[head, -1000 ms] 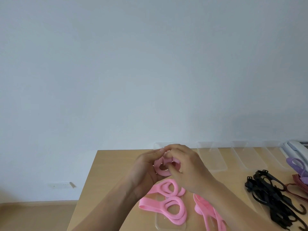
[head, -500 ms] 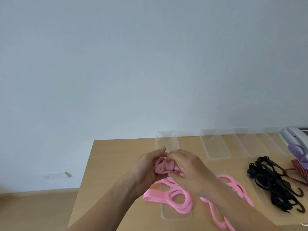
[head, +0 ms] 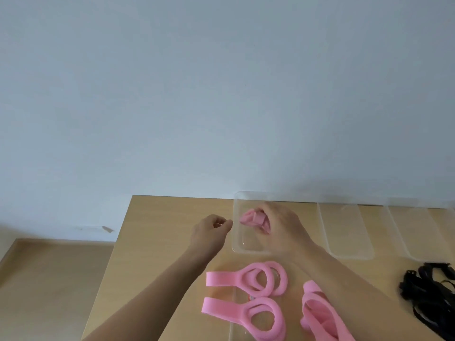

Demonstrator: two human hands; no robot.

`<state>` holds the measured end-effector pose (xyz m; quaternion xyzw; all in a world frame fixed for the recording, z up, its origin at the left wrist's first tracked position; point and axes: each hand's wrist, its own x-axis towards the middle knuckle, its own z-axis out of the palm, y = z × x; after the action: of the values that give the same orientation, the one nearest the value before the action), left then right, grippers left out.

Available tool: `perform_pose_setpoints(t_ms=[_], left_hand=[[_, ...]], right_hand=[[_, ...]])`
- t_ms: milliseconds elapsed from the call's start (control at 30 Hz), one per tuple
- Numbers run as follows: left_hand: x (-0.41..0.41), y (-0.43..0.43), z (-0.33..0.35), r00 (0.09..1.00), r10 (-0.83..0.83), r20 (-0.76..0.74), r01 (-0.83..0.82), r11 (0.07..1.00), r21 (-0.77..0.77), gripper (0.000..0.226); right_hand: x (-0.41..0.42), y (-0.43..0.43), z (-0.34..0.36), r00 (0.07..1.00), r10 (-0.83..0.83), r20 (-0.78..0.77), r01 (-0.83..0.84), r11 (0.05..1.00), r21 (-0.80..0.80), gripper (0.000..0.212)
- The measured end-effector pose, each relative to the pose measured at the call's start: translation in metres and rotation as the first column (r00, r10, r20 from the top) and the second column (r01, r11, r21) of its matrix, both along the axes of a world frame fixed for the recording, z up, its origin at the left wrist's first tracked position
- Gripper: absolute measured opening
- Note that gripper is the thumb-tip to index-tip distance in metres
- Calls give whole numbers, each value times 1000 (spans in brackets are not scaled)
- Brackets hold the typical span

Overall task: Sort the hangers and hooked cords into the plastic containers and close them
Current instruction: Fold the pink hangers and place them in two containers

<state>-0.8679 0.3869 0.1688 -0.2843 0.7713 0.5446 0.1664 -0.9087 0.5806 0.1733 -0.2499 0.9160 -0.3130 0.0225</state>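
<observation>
The right hand (head: 283, 225) grips a folded pink hanger (head: 252, 217) over the container (head: 237, 242), the left hand (head: 211, 230) loosely curled, empty, just left of it.

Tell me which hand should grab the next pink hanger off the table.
Left, probably. The left hand is free beside the container, with the loose pink hangers close beside its forearm. The right hand holds a folded pink hanger inside the container.
</observation>
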Motion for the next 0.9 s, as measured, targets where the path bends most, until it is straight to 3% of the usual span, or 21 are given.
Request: perform_pose_setpoints(t_ms=[267,467,700,800,900], left_hand=[[-17,20,-32,1000,13,7,-12,998,-56,4],[-18,19,-39,998,57,-4,-57,998,-26,8],[-12,15,-34,999,40,-35,-41,999,-24,2],[-3,10,-29,996,24,-81,-30,997,-76,5],[15,5,-28,990,-7,-138,-14,988,-155,2]], right_hand=[[-53,-14,-46,991,123,-57,-98,940,328,15],[-54,-10,-59,983,176,-46,-150,926,346,30],[-53,-12,-41,990,128,-62,-81,868,490,20],[-39,-2,-26,998,17,-59,6,927,374,20],[-2,12,-14,968,-179,-178,210,963,169,14]])
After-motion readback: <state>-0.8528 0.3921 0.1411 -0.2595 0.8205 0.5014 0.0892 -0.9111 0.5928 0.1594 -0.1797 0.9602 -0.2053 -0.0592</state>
